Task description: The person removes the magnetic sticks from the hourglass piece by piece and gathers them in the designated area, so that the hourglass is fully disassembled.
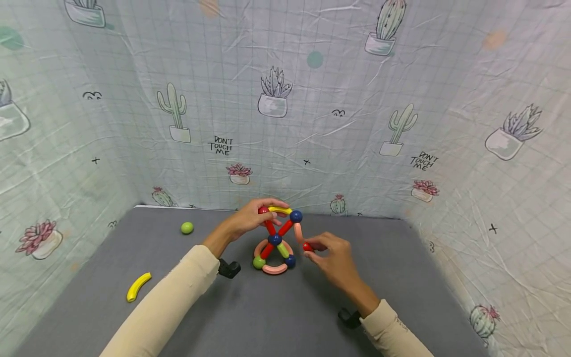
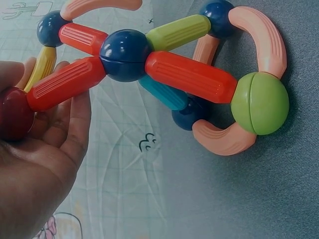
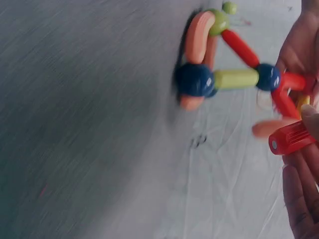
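Observation:
A magnetic stick-and-ball structure stands on the table, with a dark blue ball (image 2: 125, 56) at its centre and a ring of pink curved sticks (image 1: 274, 269) as its base. My left hand (image 1: 244, 220) grips the dark red ball (image 2: 16, 114) at its upper left. From there a yellow curved stick (image 1: 280, 210) runs to an upper blue ball (image 1: 296, 216). A pink curved stick (image 1: 298, 233) hangs from that ball. Close to its lower end, my right hand (image 1: 336, 258) pinches a short red stick (image 3: 290, 138); whether the two touch is unclear.
At the left on the grey table (image 1: 285, 322) lie a loose green ball (image 1: 187, 228) and a yellow curved stick (image 1: 139, 286). A cloth with a cactus print (image 1: 308, 134) hangs behind and on both sides.

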A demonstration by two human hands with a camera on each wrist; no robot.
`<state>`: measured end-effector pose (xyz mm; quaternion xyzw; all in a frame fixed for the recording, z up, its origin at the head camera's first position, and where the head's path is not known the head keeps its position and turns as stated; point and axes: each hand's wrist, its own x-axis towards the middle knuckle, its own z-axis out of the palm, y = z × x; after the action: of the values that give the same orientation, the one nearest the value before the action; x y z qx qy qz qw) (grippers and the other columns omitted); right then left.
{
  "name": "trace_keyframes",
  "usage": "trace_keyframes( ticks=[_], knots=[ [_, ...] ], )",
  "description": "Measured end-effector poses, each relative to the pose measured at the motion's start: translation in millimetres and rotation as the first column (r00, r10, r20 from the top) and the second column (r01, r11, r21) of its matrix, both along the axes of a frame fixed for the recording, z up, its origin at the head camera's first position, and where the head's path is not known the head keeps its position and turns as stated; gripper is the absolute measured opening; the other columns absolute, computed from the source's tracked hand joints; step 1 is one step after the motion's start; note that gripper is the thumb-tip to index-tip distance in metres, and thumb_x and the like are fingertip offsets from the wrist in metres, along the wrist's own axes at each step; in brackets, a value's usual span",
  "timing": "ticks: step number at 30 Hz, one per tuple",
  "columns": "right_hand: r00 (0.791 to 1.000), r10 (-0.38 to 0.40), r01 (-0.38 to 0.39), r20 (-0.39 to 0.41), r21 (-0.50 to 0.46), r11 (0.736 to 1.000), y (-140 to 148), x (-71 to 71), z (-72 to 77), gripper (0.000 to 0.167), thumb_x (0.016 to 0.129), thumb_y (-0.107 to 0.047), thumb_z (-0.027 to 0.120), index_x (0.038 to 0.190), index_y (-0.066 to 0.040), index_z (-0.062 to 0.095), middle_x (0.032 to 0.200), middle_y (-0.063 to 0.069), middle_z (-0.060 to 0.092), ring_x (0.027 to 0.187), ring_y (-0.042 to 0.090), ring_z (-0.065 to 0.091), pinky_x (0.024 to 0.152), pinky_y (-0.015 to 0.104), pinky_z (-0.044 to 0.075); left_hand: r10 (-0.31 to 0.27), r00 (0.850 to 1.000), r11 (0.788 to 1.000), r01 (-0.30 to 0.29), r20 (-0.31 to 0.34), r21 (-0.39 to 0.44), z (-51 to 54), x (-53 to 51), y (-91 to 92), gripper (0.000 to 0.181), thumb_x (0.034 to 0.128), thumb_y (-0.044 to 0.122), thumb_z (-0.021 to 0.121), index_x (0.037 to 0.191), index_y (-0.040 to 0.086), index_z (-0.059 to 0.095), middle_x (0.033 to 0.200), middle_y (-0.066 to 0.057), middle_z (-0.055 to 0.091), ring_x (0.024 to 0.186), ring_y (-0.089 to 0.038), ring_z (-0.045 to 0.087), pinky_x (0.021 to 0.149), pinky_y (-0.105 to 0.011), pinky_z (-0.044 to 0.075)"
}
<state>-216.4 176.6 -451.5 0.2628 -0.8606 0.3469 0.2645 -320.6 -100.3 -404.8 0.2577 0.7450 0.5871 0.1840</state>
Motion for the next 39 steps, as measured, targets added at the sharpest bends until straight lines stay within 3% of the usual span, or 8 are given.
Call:
trace_keyframes(
  ticks=[4, 9, 13, 20, 26, 30, 39],
  knots=[
    [0.998, -0.060, 0.061, -0.025, 0.026, 0.998, 27, 2.3, -5.3, 0.030, 0.077, -0.014, 0.096, 0.102, -0.010, 0.080, 0.091, 0.001, 0.078, 0.077, 0.015, 0.076, 0.070, 0.035, 0.063, 0.006, 1.000, 1.000, -0.006, 0.007, -0.002, -1.2, 0.4, 0.0, 0.038, 0.1099, 0.009, 0.054, 0.146, 0.015, 0.063, 0.146, -0.019, 0.066, 0.110, -0.025, 0.075, 0.100, -0.044, 0.060],
    [0.991, -0.134, 0.135, -0.023, 0.046, 0.990, 63, 6.2, -12.9, 0.032, 0.073, -0.009, 0.098, 0.099, -0.009, 0.080, 0.087, 0.003, 0.079, 0.072, 0.015, 0.075, 0.065, 0.034, 0.062, 0.017, 1.000, 1.000, -0.017, 0.008, 0.004, -1.7, 1.0, -0.8, 0.037, 0.1100, 0.010, 0.055, 0.145, 0.016, 0.064, 0.144, -0.015, 0.068, 0.111, -0.025, 0.075, 0.100, -0.045, 0.059],
    [0.973, -0.231, 0.229, 0.021, 0.075, 0.971, 91, 12.1, -18.0, 0.031, 0.071, -0.007, 0.098, 0.096, -0.010, 0.081, 0.083, 0.001, 0.078, 0.067, 0.011, 0.072, 0.061, 0.030, 0.060, 0.012, 1.000, 1.000, -0.012, 0.007, 0.013, -1.6, 1.6, -1.7, 0.037, 0.1102, 0.011, 0.055, 0.146, 0.014, 0.063, 0.146, -0.014, 0.066, 0.111, -0.026, 0.076, 0.099, -0.043, 0.060],
    [0.919, -0.336, 0.314, 0.205, 0.133, 0.940, 134, 21.1, -22.1, 0.024, 0.075, -0.008, 0.096, 0.094, -0.011, 0.081, 0.082, 0.000, 0.078, 0.066, 0.002, 0.067, 0.059, 0.022, 0.053, 0.012, 1.000, 1.000, -0.012, 0.016, 0.027, -3.0, 1.9, -1.5, 0.037, 0.1104, 0.012, 0.055, 0.146, 0.014, 0.063, 0.148, -0.013, 0.064, 0.111, -0.026, 0.076, 0.099, -0.042, 0.060],
    [0.843, -0.400, 0.346, 0.359, 0.206, 0.915, 161, 26.9, -28.1, 0.019, 0.079, -0.013, 0.094, 0.094, -0.010, 0.082, 0.082, 0.001, 0.079, 0.066, 0.006, 0.069, 0.056, 0.023, 0.052, 0.021, 1.000, 0.999, -0.021, 0.005, 0.030, -4.4, 2.8, 0.2, 0.038, 0.1099, 0.010, 0.055, 0.146, 0.015, 0.063, 0.147, -0.012, 0.065, 0.111, -0.027, 0.076, 0.099, -0.043, 0.060],
    [0.796, -0.451, 0.367, 0.403, 0.271, 0.890, 173, 29.8, -32.6, 0.021, 0.079, -0.019, 0.094, 0.094, -0.010, 0.082, 0.083, 0.002, 0.080, 0.068, 0.009, 0.070, 0.058, 0.026, 0.052, 0.022, 1.000, 0.999, -0.022, 0.005, 0.035, -5.0, 3.7, 1.2, 0.038, 0.1096, 0.009, 0.055, 0.146, 0.016, 0.064, 0.147, -0.012, 0.065, 0.112, -0.028, 0.075, 0.101, -0.045, 0.059],
    [0.764, -0.470, 0.349, 0.441, 0.331, 0.877, 184, 29.8, -37.3, 0.018, 0.079, -0.024, 0.094, 0.089, -0.014, 0.082, 0.076, -0.005, 0.077, 0.063, 0.008, 0.066, 0.062, 0.033, 0.050, 0.027, 1.000, 0.999, -0.027, 0.013, 0.046, -5.1, 5.1, 0.4, 0.037, 0.1105, 0.011, 0.054, 0.147, 0.014, 0.062, 0.147, -0.014, 0.065, 0.110, -0.026, 0.076, 0.101, -0.048, 0.059]
  ],
)
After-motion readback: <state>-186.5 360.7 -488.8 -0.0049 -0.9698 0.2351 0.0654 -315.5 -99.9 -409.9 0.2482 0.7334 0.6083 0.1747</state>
